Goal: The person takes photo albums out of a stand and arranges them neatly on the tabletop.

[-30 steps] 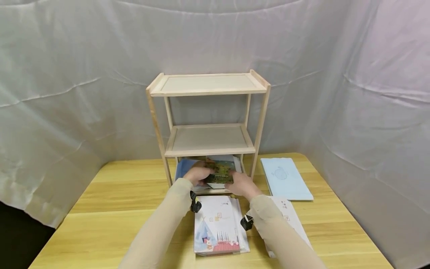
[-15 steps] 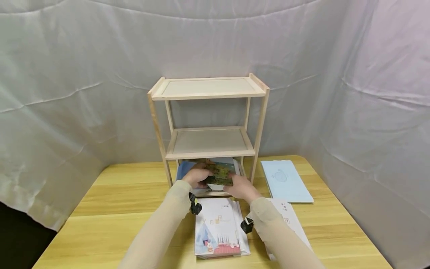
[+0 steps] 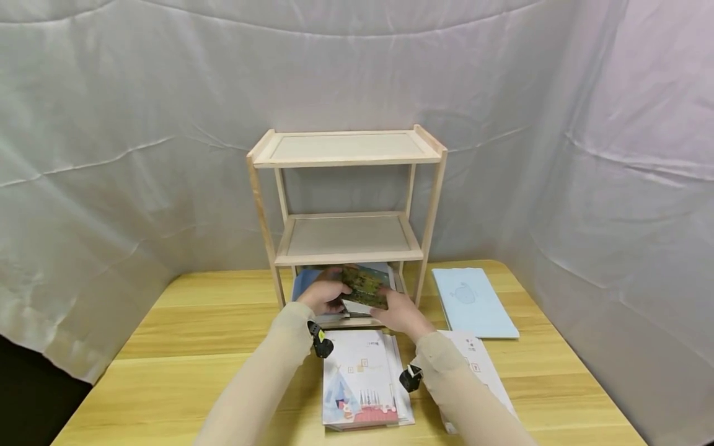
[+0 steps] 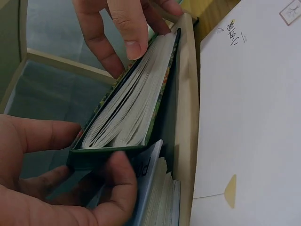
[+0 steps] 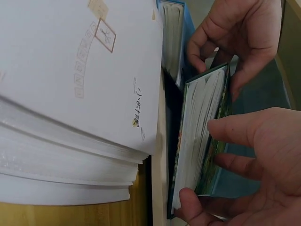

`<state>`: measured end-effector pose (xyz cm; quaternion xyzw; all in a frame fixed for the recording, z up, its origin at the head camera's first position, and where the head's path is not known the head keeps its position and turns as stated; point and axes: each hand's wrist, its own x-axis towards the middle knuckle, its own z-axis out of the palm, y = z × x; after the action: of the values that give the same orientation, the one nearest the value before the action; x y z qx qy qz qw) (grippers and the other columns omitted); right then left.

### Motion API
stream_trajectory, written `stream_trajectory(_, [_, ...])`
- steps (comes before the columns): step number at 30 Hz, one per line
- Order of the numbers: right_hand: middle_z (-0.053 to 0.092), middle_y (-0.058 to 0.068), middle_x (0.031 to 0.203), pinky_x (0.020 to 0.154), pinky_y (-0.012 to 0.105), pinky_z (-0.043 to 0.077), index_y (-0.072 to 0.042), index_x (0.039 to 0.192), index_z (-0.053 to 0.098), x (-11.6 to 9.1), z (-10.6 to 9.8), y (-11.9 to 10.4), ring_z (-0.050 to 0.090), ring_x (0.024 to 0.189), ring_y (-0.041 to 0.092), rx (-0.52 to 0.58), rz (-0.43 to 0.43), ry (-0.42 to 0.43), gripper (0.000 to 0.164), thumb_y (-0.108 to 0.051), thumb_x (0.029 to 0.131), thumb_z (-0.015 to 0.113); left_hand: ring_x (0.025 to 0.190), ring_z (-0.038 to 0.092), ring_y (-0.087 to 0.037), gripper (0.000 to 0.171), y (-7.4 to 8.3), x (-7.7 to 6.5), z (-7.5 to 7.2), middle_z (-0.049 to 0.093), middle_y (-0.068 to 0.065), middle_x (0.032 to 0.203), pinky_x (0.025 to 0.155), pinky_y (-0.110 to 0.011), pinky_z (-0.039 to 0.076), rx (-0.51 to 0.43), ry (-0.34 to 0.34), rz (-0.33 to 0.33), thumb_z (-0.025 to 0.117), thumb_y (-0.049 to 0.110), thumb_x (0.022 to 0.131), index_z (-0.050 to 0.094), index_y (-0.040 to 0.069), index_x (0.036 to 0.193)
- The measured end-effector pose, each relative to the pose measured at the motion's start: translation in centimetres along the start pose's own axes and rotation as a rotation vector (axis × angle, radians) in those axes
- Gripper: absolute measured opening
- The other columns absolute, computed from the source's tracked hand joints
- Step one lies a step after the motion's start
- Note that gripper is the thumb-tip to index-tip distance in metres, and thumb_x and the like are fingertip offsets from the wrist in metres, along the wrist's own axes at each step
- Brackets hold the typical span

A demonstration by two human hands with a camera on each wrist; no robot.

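Note:
A thick hardcover book with a green and yellow picture cover is held between both hands at the rack's bottom shelf. It sits tilted, its page edges facing the wrist cameras. My left hand grips its spine end, thumb by the corner and fingers at the cover. At the opposite end my right hand holds the cover and page edge between fingers and thumb. A blue book stands on the shelf beside the left hand, partly hidden by it. More pale books lie behind the green one.
The wooden rack's middle shelf hangs just above the hands. A stack of white books lies in front, between the forearms. Another white book is partly under the right sleeve; a pale blue book lies at right.
The green book has turned slightly, its left end rising and its right end dropping. Both hands keep their hold and have moved little. The head view has shifted slightly.

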<state>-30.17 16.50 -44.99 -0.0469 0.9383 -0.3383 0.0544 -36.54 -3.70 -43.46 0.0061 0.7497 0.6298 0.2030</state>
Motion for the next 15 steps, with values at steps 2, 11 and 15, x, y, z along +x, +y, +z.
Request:
stream_trajectory(2, [0.057, 0.024, 0.156, 0.113, 0.060, 0.052, -0.002, 0.158, 0.050, -0.02, -0.01, 0.06, 0.060, 0.138, 0.043, 0.008, -0.007, 0.006, 0.058, -0.027, 0.108, 0.065, 0.062, 0.049, -0.020, 0.077, -0.02, 0.08, 0.00, 0.053, -0.010, 0.092, 0.062, -0.035, 0.055, 0.001, -0.001, -0.004, 0.062, 0.001, 0.102, 0.030, 0.021, 0.169])
stream_trajectory(11, [0.057, 0.023, 0.156, 0.114, 0.062, 0.051, -0.004, 0.155, 0.053, 0.07, -0.01, 0.33, 0.058, 0.140, 0.045, 0.019, -0.018, 0.010, 0.054, -0.027, 0.108, 0.065, 0.070, 0.055, -0.024, 0.078, 0.00, -0.02, -0.08, 0.052, -0.027, 0.132, 0.084, -0.054, 0.066, -0.043, -0.013, -0.003, 0.063, 0.000, 0.102, 0.029, 0.020, 0.169])
stream_trajectory(15, [0.054, 0.023, 0.160, 0.116, 0.063, 0.049, -0.005, 0.156, 0.052, -0.06, -0.12, 0.44, 0.054, 0.144, 0.046, 0.050, -0.019, 0.002, 0.055, -0.026, 0.108, 0.065, 0.074, 0.054, -0.023, 0.077, 0.18, -0.22, -0.15, 0.052, -0.020, 0.116, 0.089, -0.055, 0.066, -0.072, -0.024, -0.008, 0.064, 0.000, 0.101, 0.031, 0.021, 0.167])
